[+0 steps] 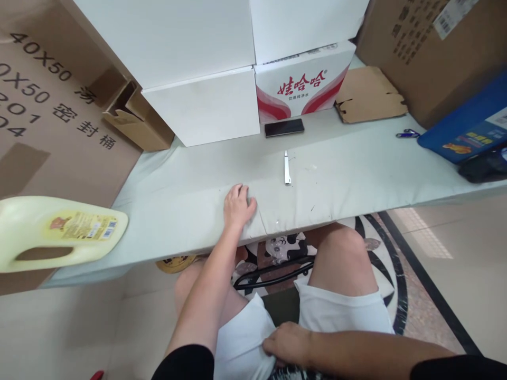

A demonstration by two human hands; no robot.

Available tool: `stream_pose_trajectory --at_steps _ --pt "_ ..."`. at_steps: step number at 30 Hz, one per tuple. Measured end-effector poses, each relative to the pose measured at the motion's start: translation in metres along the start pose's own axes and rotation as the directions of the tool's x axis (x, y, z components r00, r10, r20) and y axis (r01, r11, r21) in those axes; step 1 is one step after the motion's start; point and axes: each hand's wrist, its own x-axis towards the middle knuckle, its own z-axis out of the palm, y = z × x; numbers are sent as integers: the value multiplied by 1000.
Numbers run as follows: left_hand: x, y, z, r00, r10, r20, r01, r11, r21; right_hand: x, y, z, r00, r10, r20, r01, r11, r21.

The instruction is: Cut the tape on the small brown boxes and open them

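The left hand [238, 205] lies open, palm down, on the near edge of the table [356, 174]; the white knife [287, 167] lies just right and farther (reach gently). The right hand [288, 344] pinches the white shorts [245, 338].

left hand [238, 205] flat, extended; right hand [288, 344] curled

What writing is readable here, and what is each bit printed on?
"40X50", "0X50", "201", "04" and "密封桶": big brown carton at left, partly cut off.
"娃哈哈": red, on the white box; the small line beneath is too blurred.
Yellow jug label: too small to read.
Top-right carton print and sticker: blurred.
Blue package label: unreadable.
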Motion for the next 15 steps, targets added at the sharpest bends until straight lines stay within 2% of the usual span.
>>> stream_pose_trajectory --at_steps 3,7,11,15 --pt "0 0 1 1000 7 -5 -7 999 34 5 -2 1 1000 -2 16 2 1000 -11" --pt "-1 0 2 1000 16 -13 -15 998 66 1 2 -14 999 -51 12 51 999 10" --pt "1 -1 2 1000 19 -23 -17 996 83 -14 7 -31 998 -62 2 61 994 92" --pt "2 0 3 999 21 -26 -19 996 88 -16 8 -41 994 -87 64 73 979 191"
